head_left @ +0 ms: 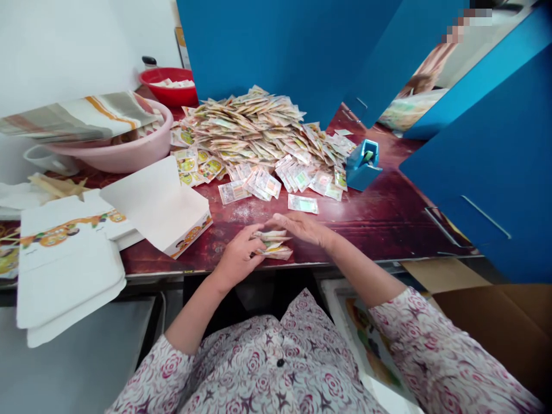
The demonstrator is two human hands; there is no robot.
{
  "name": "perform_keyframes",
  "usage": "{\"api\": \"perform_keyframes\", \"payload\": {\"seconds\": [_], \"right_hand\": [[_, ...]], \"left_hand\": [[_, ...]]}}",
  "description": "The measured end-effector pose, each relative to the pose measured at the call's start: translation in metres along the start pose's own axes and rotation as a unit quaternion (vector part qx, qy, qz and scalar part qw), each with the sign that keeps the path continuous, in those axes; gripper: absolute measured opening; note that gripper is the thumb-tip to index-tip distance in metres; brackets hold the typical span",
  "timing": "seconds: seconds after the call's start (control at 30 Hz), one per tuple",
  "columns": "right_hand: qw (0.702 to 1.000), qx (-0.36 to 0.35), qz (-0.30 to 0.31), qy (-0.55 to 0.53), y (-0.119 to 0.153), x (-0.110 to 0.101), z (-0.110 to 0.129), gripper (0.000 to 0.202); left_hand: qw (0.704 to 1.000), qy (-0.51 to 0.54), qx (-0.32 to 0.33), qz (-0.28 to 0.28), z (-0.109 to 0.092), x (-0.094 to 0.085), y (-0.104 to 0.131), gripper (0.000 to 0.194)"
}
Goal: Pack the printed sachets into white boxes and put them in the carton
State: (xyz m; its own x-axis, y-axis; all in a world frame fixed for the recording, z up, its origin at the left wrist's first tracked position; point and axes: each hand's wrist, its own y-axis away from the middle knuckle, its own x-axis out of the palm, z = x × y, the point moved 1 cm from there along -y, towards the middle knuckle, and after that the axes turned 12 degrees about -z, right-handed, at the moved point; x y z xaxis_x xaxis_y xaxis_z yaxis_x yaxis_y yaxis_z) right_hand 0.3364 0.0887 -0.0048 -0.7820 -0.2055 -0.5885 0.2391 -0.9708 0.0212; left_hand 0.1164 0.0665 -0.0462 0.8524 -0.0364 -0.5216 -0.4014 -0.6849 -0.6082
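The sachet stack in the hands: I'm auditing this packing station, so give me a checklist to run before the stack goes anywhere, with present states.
1. Both hands on the sachet stack: ok; left hand at its side, right hand over its top.
2. Stack edges squared: not ok; sachets are fanned unevenly.
3. Open carton within reach: ok; it sits left of the hands, lid raised.
4. Carton interior empty: cannot tell.
5. Loose sachet clear of the grip: ok; it lies just beyond the hands.
6. Sachet count: cannot tell.
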Motion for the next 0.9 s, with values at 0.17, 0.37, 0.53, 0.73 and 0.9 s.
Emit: {"api": "perform_keyframes", "payload": {"seconds": [0.17,0.37,0.53,0.73,0.9], "right_hand": [[0.935,0.044,-0.196,0.291,-0.026,-0.031,-0.042,0.032],[0.913,0.103,-0.156,0.362,-0.036,-0.055,-0.064,0.021],[0.959,0.046,-0.237,0.15,-0.055,-0.044,-0.057,0.02],[0.953,-0.02,-0.28,0.115,-0.108,-0.015,-0.04,0.021],[0.935,0.021,-0.28,0.215,-0.12,0.0,-0.038,0.036]], "left_hand": [[1.0,0.003,0.008,0.001,-0.002,-0.001,-0.003,0.014],[0.998,0.015,-0.068,-0.005,-0.005,0.0,-0.003,0.024],[0.996,0.005,-0.092,0.003,-0.004,0.003,-0.003,0.038],[0.999,0.014,-0.044,0.004,-0.003,0.004,-0.004,0.015],[0.999,0.0,-0.044,0.008,-0.003,0.005,-0.002,0.015]]}}
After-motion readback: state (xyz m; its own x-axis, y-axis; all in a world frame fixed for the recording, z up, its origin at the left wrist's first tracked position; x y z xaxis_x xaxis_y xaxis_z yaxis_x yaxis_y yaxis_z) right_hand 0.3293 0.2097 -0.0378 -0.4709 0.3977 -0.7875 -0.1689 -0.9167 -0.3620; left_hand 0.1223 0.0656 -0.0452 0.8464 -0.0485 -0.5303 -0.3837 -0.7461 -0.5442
